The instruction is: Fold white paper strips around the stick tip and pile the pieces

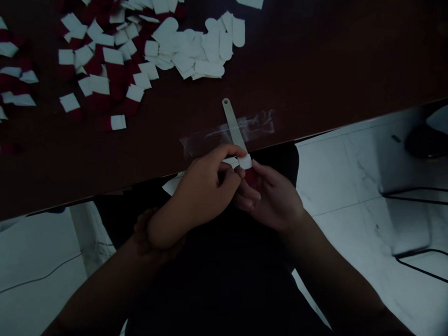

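On the dark table, at the far left, lie many red-and-white pieces, with plain white rounded pieces heaped beside them; most stay there, with one piece in hand. Further right, a metal strip rests across clear film. The left hand curls closed around a white strip off the table edge, while the right hand pinches a red-and-white piece in its fingertips, just beside it.
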`<state>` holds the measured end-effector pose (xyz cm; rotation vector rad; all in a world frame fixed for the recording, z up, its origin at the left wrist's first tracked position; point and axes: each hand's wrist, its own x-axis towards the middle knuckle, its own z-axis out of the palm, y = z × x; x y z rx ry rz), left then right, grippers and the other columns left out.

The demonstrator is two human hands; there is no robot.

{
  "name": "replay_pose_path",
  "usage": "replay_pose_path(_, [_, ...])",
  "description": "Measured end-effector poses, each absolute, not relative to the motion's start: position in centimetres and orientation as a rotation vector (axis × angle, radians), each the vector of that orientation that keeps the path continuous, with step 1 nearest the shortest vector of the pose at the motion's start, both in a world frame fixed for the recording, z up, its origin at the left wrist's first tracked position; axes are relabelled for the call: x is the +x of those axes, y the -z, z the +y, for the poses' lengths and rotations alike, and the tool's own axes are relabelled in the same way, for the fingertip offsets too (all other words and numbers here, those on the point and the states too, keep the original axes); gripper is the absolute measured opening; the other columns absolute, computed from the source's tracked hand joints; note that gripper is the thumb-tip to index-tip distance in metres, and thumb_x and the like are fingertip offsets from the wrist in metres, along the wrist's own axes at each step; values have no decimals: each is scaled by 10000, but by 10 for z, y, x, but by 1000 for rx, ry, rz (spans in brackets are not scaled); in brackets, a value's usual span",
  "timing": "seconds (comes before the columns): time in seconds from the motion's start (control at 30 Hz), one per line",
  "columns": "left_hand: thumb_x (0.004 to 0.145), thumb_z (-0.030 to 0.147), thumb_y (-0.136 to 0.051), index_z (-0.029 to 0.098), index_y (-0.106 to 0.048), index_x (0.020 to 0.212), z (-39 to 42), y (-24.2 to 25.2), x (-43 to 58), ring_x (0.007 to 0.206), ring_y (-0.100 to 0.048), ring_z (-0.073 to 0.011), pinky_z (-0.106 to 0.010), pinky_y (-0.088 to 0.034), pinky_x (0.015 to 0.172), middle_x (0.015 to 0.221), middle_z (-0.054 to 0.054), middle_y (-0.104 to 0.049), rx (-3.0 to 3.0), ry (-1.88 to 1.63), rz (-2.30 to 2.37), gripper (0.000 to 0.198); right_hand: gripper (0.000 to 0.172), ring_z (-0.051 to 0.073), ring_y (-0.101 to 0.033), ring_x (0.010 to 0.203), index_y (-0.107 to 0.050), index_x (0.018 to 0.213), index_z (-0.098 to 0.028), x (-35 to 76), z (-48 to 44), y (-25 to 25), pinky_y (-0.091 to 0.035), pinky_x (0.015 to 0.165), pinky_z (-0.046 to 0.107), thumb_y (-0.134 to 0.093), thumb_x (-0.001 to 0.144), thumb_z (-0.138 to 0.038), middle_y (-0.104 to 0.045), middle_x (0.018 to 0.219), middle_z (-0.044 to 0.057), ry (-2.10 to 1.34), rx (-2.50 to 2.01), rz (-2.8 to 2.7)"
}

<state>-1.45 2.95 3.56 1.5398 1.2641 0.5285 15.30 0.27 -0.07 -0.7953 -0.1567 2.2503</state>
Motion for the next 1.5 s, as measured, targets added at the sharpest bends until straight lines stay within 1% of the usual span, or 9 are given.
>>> replay_pose_path(0.2, [963, 138, -504, 216, -617, 1292, 19, -36, -25, 585, -641, -127, -250, -489, 584, 679, 49, -677, 1573, -650, 1255, 356, 542, 198, -684, 672, -729, 979, -160, 158, -5, 3, -486, 581, 276, -338, 1075, -524, -695, 671, 70, -2096, -1048, -368])
replay_pose_path(0.33, [963, 178, -533, 216, -709, 1155, 7, -25, -31, 523, -554, -112, -247, -413, 508, 664, 39, -647, 1603, -684, 1356, 263, 435, 192, -704, 722, -739, 999, -166, 161, -15, 2, -513, 639, 283, -497, 1047, -524, -751, 750, 69, -1912, -1230, -599])
replay_pose_path(0.5, [1000, 360, -612, 220, -730, 1221, -2, -6, -17, 860, -726, -180, -283, -562, 757, 985, -41, -780, 1294, -694, 1235, 286, 388, 175, -697, 691, -725, 928, -202, 162, -33, -4, -510, 696, 293, -500, 1073, -484, -746, 700, 26, -1805, -1385, -873])
replay_pose_path(0.67, [1048, 502, -528, 224, -789, 1120, -33, -8, -9, 611, -649, -152, -276, -526, 625, 663, 6, -699, 1102, -357, 1041, 388, 484, 180, -679, 792, -727, 818, -211, 169, -86, -5, -495, 806, 310, -448, 1090, -499, -759, 824, 34, -1748, -1578, -1240])
replay_pose_path(0.83, [1064, 398, -517, 231, -805, 1058, -47, -36, -43, 882, -741, -171, -283, -566, 819, 977, -30, -813, 1243, -440, 1117, 333, 486, 226, -679, 865, -763, 961, -234, 179, -116, 21, -497, 850, 348, -444, 1059, -587, -762, 873, 41, -1925, -1694, -1201])
replay_pose_path(1.0, [1087, 376, -443, 216, -775, 1047, 8, -68, -119, 834, -715, -176, -297, -563, 827, 876, -28, -779, 1502, -905, 1679, 371, 517, 261, -690, 864, -743, 1105, -209, 169, -98, 57, -511, 804, 367, -502, 995, -653, -761, 884, 73, -1740, -1863, -1033])
replay_pose_path(1.13, [1064, 418, -464, 181, -721, 1254, 51, -63, -164, 1153, -679, -294, -416, -519, 1025, 1214, -111, -748, 1864, -720, 2026, 398, 528, 287, -712, 849, -766, 1073, -213, 153, -86, 60, -536, 776, 390, -539, 963, -676, -761, 865, 80, -1743, -1817, -1079])
replay_pose_path(1.23, [1069, 397, -433, 158, -596, 1418, 48, -47, -176, 1232, -636, -340, -447, -522, 1006, 1357, -164, -666, 1915, -562, 2294, 454, 490, 306, -728, 838, -783, 1048, -246, 147, -85, 58, -553, 783, 428, -543, 966, -665, -770, 855, 73, -1734, -1799, -1166])
replay_pose_path(1.5, [1053, 332, -444, 227, -710, 1227, -14, -20, -213, 1012, -647, -309, -474, -500, 925, 1074, -124, -702, 2183, -440, 2214, 334, 443, 342, -766, 930, -785, 1076, -286, 146, -93, 47, -598, 831, 478, -531, 972, -634, -794, 911, 73, -1637, -1931, -1350])
